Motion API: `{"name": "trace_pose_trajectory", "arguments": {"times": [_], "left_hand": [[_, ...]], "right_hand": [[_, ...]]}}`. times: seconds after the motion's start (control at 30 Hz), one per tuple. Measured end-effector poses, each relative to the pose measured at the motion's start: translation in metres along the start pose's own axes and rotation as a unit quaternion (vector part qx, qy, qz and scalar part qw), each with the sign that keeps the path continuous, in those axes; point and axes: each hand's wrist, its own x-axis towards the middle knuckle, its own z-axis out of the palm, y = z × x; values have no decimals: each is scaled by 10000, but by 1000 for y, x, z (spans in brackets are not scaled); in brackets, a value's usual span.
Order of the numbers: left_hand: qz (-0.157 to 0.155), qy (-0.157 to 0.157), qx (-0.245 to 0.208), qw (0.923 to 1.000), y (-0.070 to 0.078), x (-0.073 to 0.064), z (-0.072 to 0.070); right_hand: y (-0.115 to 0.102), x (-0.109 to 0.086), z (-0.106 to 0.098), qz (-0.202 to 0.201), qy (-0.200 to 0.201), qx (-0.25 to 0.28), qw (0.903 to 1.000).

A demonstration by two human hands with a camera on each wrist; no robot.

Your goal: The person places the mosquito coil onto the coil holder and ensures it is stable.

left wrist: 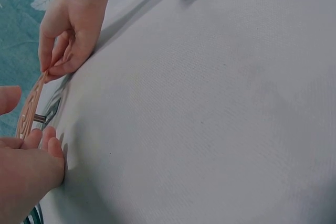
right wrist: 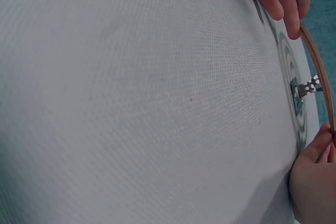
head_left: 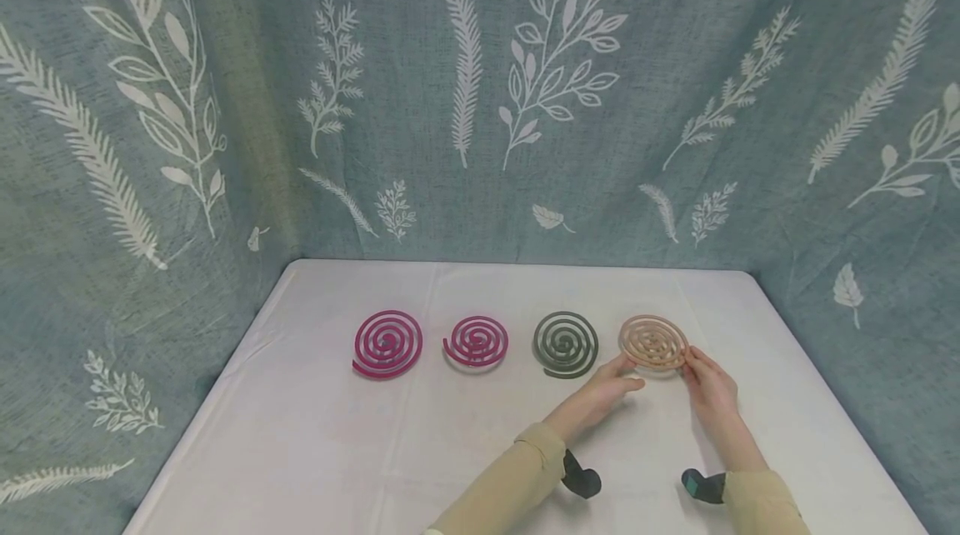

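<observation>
A tan spiral mosquito coil (head_left: 652,339) is tilted above the white table at the right end of a row of coils. My right hand (head_left: 712,389) pinches its right edge between thumb and fingertips. At the lower left edge, fingers of my left hand (head_left: 596,397) hold the rim, and the left thumb stands apart from it in the left wrist view. Under the coil's middle shows a small metal stand (right wrist: 308,86) that reaches toward the table. Seen edge-on in the right wrist view, the coil (right wrist: 320,69) spans between both hands.
Left of my hands lie a dark green coil (head_left: 566,343), a smaller magenta coil (head_left: 477,341) and a larger magenta coil (head_left: 387,343). Black wrist mounts (head_left: 581,477) hang by both sleeves. A teal leaf-patterned curtain (head_left: 480,102) surrounds the white tabletop (head_left: 315,435).
</observation>
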Motion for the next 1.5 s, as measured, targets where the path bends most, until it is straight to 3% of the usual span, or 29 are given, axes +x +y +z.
{"name": "trace_pose_trajectory", "arguments": {"times": [0.23, 0.43, 0.6, 0.87, 1.2, 1.5], "left_hand": [[45, 83, 72, 9999, 1, -1, 1], [187, 441, 417, 9980, 2, -1, 1], [168, 634, 373, 9972, 2, 3, -1], [136, 683, 510, 9963, 2, 12, 0], [232, 588, 1109, 9918, 5, 15, -3], [326, 577, 1281, 9895, 2, 16, -5]], "right_hand": [[1, -2, 0, -93, -21, -338, 9994], [-1, -1, 0, -38, -45, -151, 9999], [-2, -2, 1, -18, -51, -120, 9999], [-1, -2, 1, -32, -48, -303, 9995], [-2, 1, 1, -51, 26, -36, 10000], [1, 2, 2, -118, 89, -122, 9998]]}}
